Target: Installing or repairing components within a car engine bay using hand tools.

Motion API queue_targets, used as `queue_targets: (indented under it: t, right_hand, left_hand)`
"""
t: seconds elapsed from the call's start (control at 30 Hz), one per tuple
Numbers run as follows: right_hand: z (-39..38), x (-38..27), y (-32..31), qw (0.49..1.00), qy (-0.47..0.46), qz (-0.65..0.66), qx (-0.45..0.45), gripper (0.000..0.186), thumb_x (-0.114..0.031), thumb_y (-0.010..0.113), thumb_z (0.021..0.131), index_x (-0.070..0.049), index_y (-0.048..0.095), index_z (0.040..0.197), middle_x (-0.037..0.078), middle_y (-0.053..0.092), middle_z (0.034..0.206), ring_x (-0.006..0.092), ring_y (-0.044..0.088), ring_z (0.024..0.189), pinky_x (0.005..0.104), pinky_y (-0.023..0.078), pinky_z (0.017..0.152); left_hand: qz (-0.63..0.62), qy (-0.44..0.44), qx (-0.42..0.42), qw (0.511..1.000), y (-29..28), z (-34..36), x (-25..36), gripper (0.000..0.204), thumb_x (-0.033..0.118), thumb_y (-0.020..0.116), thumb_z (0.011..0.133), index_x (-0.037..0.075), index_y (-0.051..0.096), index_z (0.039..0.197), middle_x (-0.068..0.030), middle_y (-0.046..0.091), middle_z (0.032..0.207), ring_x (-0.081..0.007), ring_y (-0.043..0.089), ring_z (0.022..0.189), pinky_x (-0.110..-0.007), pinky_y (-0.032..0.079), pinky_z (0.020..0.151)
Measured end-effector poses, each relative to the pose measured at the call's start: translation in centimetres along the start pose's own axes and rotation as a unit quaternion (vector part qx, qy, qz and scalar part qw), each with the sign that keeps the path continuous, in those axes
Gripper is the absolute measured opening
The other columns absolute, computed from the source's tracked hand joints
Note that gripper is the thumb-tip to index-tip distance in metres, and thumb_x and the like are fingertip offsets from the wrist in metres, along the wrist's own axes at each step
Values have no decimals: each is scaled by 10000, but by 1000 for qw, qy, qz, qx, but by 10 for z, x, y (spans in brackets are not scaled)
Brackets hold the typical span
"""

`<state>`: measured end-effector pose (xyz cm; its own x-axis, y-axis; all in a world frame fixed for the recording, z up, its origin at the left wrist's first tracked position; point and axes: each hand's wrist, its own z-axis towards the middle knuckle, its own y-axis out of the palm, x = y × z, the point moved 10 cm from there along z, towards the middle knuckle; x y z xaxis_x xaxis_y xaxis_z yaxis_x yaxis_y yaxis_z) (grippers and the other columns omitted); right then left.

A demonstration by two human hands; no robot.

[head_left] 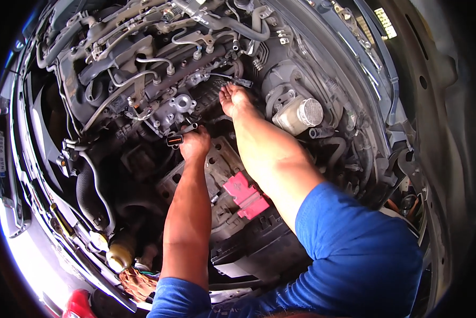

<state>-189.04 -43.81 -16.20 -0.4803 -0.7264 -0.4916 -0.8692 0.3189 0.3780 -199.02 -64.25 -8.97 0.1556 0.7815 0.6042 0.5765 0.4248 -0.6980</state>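
My left hand is closed beside the bare metal parts of the engine. From its finger side sticks out a black rectangular piece with an orange strip, which looks like a plug connector. A short grey tube end shows right above the fingers. Farther in, my right hand reaches down by the engine's side with its fingers curled together. What they grip, if anything, is hidden. Just beyond those fingertips lies a dark connector on a thin wire. A silvery metal flange with a round hole sits between the hands, toward the left.
A fluid reservoir with a round pale cap stands right of my right forearm. Below the hands are a red plastic cover and a black box. Metal fuel pipes cross the engine top. A ribbed black hose runs at left.
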Motion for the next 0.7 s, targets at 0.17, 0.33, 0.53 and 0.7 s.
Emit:
queue_targets:
  t: [0.17, 0.33, 0.53, 0.7]
  right_hand:
    - [21, -1, 29, 988, 14, 104, -115, 106, -153, 572, 935, -86, 652, 958, 14, 637, 878, 174, 586, 793, 376, 491, 780]
    - [20, 2, 49, 975, 8, 128, -182, 74, -119, 699, 831, -92, 652, 881, 5, 631, 815, 158, 584, 760, 344, 488, 740]
    - [31, -14, 63, 965, -20, 132, -225, 175, -102, 774, 759, -125, 641, 870, -6, 626, 829, 162, 572, 774, 337, 472, 729]
    - [28, -14, 68, 970, -49, 106, -212, 169, -125, 776, 774, -146, 634, 862, -23, 626, 821, 155, 567, 774, 341, 453, 731]
  left_hand:
    - [4, 6, -23, 1000, 8, 0, 3, 537, 391, 517, 875, -38, 526, 1197, -311, 600, 1132, -459, 593, 1051, -486, 467, 927]
    - [13, 18, -27, 999, 11, 4, -7, 604, 448, 515, 870, -27, 544, 1242, -324, 563, 1217, -464, 556, 1127, -490, 432, 982]
    - [-9, 13, -38, 999, 13, 1, -2, 570, 453, 508, 873, -26, 598, 1168, -324, 589, 1162, -458, 569, 1104, -483, 436, 974]
    - [-6, 6, -32, 999, 11, 3, -9, 568, 459, 501, 875, -19, 610, 1162, -311, 588, 1181, -451, 566, 1116, -476, 433, 979]
